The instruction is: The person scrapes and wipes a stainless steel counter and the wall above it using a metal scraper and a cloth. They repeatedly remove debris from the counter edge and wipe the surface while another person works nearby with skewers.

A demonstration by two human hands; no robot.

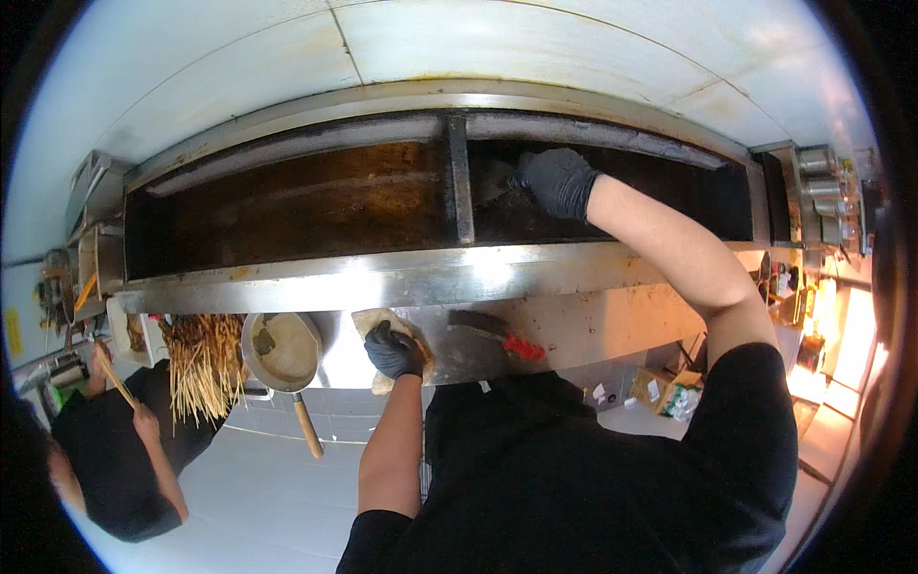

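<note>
My right hand, in a black glove, reaches down into the right compartment of a long, soot-darkened steel grill trough. Its fingers are closed around a tool whose dark flat blade, apparently a scraper, points left; the handle is hidden in the fist. My left hand, also gloved in black, grips a stained tan cloth on the steel ledge in front of the trough. To the right of the cloth lies a red-handled tool, its dark end hard to make out.
A bar divides the trough. Left of the cloth stand a wooden-handled pan and a heap of skewered food, sticks overhanging the ledge. Another person holds sticks at far left. Metal containers line the right side.
</note>
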